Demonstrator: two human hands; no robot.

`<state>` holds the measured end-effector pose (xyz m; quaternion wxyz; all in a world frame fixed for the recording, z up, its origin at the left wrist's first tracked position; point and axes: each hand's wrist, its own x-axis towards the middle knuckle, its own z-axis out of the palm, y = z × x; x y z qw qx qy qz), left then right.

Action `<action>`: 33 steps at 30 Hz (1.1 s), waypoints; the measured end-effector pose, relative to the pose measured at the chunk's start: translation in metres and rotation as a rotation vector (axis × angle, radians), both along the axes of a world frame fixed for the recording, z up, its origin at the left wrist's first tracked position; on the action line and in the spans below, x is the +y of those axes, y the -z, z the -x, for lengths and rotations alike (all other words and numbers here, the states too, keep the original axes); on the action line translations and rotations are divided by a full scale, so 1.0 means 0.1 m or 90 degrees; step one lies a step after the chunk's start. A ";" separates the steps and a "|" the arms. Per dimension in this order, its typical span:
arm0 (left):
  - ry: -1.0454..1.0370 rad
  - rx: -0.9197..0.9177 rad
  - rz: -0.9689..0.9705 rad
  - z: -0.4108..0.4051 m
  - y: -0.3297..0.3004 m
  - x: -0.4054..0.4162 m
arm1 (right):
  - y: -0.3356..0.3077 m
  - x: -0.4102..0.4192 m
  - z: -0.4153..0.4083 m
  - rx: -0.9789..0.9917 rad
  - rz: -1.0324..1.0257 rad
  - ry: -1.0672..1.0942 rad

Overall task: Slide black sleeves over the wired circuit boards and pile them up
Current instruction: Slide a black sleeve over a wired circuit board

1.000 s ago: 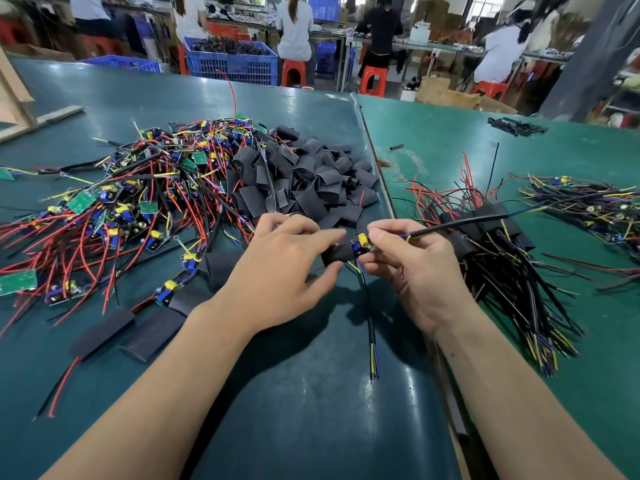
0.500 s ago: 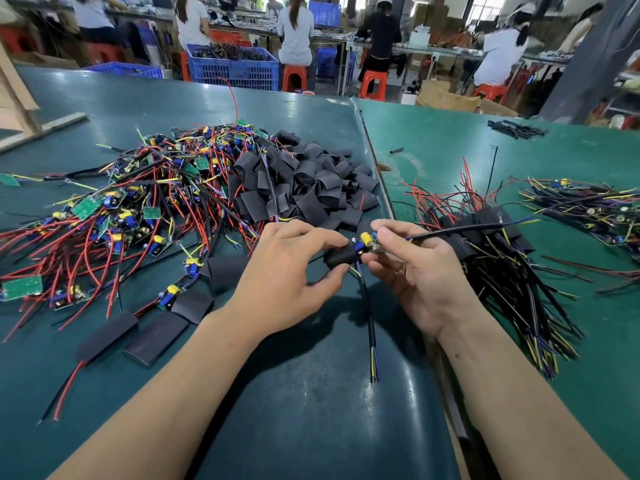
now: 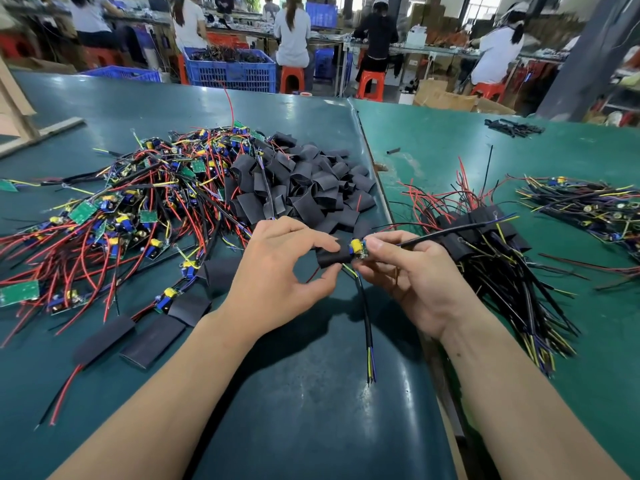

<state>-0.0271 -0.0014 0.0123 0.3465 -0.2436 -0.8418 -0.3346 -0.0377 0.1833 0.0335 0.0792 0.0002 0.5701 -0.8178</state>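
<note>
**sleeve half on a board, held between both hands**

head view: at the centre of the frame the left hand [image 3: 277, 271] pinches a black sleeve [image 3: 332, 259] between thumb and forefinger, its other fingers loosely curled above. the right hand [image 3: 412, 275] meets it from the right, fingertips clamped on a circuit board [image 3: 358, 249] whose yellow part shows at the sleeve's right opening; the rest of the board sits inside the sleeve. a black cable [image 3: 365, 323] with yellow and blue cores hangs from the board down to the green table [image 3: 311, 410], and a second black lead runs off to the right over the right hand.

just above the hands, at upper centre, lies a heap of loose black sleeves [image 3: 304, 188]. to its left, across the left half of the frame, spreads a tangle of bare boards with red and black wires [image 3: 131, 216]. some flat sleeves [image 3: 152, 337] lie at lower left. right of the hands sits the pile of sleeved boards [image 3: 485, 244], wires fanning downward. a further bundle of wired parts [image 3: 588, 209] lies at the right edge. along the top, people sit on red stools [image 3: 372, 84] beside a blue crate [image 3: 230, 69].
</note>
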 end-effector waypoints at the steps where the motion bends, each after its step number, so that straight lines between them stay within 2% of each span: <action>1: 0.013 0.001 -0.003 -0.01 0.00 0.00 | 0.00 0.00 0.00 0.012 -0.009 -0.010; 14: 0.022 0.079 0.042 0.02 0.02 -0.05 | 0.05 -0.07 -0.05 0.076 -0.049 -0.006; 19: 0.012 0.122 0.068 0.02 0.01 -0.02 | 0.07 -0.11 -0.05 0.031 -0.052 0.010; 26: 0.001 0.098 0.038 0.00 0.01 -0.02 | 0.07 -0.15 -0.08 0.077 -0.078 0.000; 30: 0.008 0.082 0.036 -0.01 0.00 -0.02 | 0.05 -0.11 -0.09 0.124 -0.102 -0.052; 33: 0.027 0.034 0.032 0.00 -0.01 -0.03 | 0.05 -0.13 -0.09 0.138 -0.108 -0.046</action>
